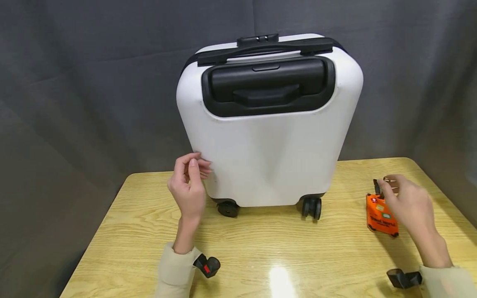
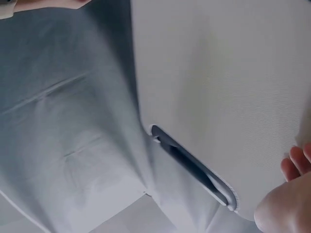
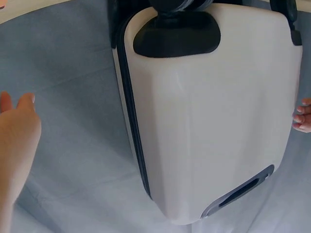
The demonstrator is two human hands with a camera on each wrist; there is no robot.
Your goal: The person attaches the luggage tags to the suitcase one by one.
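1. The white hard-shell suitcase (image 1: 268,145) with the black recessed pull handle stands upright on its black wheels, near the back middle of the light wooden table (image 1: 261,248). There's a black carry strap across its top edge too.
2. The left hand (image 1: 188,186) is up at the suitcase's lower left corner, fingers loosely bent, fingertips right at the shell's edge. Looks like they're just touching it, not wrapped around anything. In the left wrist view you only get a sliver of fingers next to the white shell, so I can't tell more than that.
3. The right hand (image 1: 408,203) is well off to the right side of the table, hovering over a small orange luggage tag (image 1: 381,216) with stickers or print on it. The fingers curl down around a small dark bit at the tag's top end, so the grip seems to be pinching that piece, though it's tiny and a bit blurred.
4. The tag lies flat on the table, well apart from the suitcase.
5. Both wrists have beige sleeves and a small black camera mount strapped on.
6. Behind everything hangs a grey fabric backdrop (image 1: 93,82).
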